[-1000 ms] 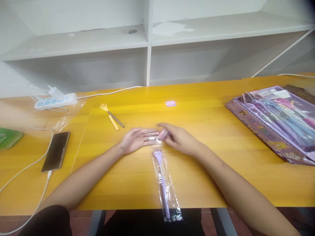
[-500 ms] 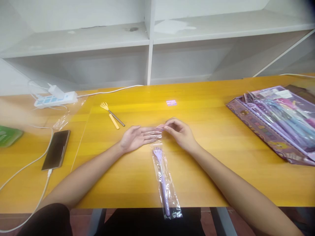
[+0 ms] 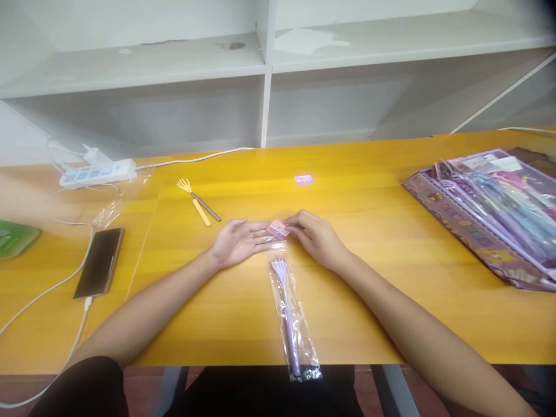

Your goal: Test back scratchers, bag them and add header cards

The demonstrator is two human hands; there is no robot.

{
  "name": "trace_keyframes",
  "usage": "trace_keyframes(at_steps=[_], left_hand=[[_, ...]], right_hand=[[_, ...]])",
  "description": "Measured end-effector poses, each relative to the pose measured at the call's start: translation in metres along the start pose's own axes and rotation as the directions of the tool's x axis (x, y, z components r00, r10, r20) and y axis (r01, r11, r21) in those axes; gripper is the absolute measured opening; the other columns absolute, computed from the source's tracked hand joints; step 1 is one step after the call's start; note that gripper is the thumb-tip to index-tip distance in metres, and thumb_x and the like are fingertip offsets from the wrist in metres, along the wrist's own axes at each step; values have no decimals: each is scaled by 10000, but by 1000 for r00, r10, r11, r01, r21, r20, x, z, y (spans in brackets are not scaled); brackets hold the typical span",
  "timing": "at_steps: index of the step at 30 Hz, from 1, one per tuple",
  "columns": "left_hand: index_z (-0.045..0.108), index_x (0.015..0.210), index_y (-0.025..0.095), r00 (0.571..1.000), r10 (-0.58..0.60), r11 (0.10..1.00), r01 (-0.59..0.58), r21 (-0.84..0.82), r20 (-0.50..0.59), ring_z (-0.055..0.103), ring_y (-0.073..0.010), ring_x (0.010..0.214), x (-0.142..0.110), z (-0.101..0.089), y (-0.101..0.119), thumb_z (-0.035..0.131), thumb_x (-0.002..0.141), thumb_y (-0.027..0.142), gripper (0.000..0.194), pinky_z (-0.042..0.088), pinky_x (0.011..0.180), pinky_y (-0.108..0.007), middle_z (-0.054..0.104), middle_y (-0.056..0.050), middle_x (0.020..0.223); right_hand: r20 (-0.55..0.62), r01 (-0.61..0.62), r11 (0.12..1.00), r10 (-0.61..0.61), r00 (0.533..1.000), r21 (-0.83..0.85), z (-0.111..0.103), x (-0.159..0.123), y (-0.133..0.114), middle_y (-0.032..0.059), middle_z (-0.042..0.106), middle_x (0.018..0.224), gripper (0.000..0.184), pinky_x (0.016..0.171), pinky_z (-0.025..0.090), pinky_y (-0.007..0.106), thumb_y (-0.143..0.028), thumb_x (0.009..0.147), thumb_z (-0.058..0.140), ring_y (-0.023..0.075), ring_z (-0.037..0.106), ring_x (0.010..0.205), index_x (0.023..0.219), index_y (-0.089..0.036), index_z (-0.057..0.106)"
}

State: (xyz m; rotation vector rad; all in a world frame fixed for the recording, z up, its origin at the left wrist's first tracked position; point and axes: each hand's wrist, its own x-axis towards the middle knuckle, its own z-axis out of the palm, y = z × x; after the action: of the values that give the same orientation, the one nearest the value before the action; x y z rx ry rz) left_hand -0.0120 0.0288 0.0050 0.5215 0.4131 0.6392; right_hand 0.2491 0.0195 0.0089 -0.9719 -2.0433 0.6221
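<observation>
My left hand [image 3: 238, 242] lies palm up with its fingers stretched out, their tips at the top end of a clear plastic bag [image 3: 299, 315]. Inside that bag is a purple back scratcher [image 3: 290, 330] with a claw-shaped head; its handle end reaches past the table's front edge. A small pink printed card [image 3: 278, 229] rests over my left fingertips. Its right edge is pinched between the thumb and fingers of my right hand [image 3: 319, 238]. Whether the card is inside the bag's mouth or on top of it, I cannot tell.
Farther back lie another small printed card [image 3: 304, 179] and a yellow back scratcher in two pieces [image 3: 201, 213]. A purple display box [image 3: 469, 231] with several bagged back scratchers stands at right. At left are a phone [image 3: 99, 263], a power strip [image 3: 102, 174] and a green packet [image 3: 17, 238].
The card has turned so its printed face shows flatter over my left fingertips. My right fingers have shifted slightly around its edge. My left hand stays nearly in place.
</observation>
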Motion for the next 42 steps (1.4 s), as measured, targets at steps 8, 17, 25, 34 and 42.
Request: trace_keyframes(at_steps=[8, 17, 25, 34, 42], left_hand=[[633, 1416, -20, 1000, -15, 1000, 15, -4, 2, 542, -387, 1464, 1, -3, -3, 493, 958, 497, 705, 279, 1292, -511, 616, -285, 1494], [629, 1442, 8, 999, -28, 999, 27, 44, 15, 539, -382, 1464, 0, -1, -2, 480, 981, 512, 699, 256, 1295, -523, 625, -261, 1495], [634, 1440, 12, 1000, -11, 1000, 11, 26, 7, 484, -378, 1515, -1, -1, -3, 498, 973, 510, 696, 264, 1301, -511, 585, -248, 1547], [629, 1448, 22, 1000, 4, 1000, -4, 20, 1, 473, -381, 1523, 0, -1, -2, 477, 967, 516, 706, 299, 1279, -508, 576, -249, 1556], [656, 1434, 54, 1000, 11, 998, -10, 62, -19, 466, -388, 1523, -1, 2, -2, 477, 958, 526, 693, 286, 1287, -543, 559, -218, 1585]], right_hand=[[100, 123, 968, -103, 990, -219, 1, -3, -3, 92, 661, 971, 365, 749, 544, 347, -248, 1111, 420, 216, 634, 852, 1250, -286, 755], [174, 210, 888, -150, 973, -410, -1, -4, -7, 79, 670, 983, 393, 676, 462, 315, -149, 1085, 416, 205, 583, 821, 1265, -278, 741], [167, 190, 923, -140, 976, -335, -1, -3, -9, 93, 701, 1056, 301, 761, 537, 347, -216, 1104, 463, 217, 655, 894, 1279, -255, 705], [170, 129, 967, -92, 981, -221, -1, -3, -18, 115, 674, 1124, 287, 812, 607, 397, -163, 1052, 503, 232, 696, 932, 1243, -240, 704], [186, 137, 980, -108, 977, -148, -3, -4, -16, 106, 673, 1126, 388, 840, 613, 415, -101, 998, 509, 236, 694, 942, 1288, -259, 712]])
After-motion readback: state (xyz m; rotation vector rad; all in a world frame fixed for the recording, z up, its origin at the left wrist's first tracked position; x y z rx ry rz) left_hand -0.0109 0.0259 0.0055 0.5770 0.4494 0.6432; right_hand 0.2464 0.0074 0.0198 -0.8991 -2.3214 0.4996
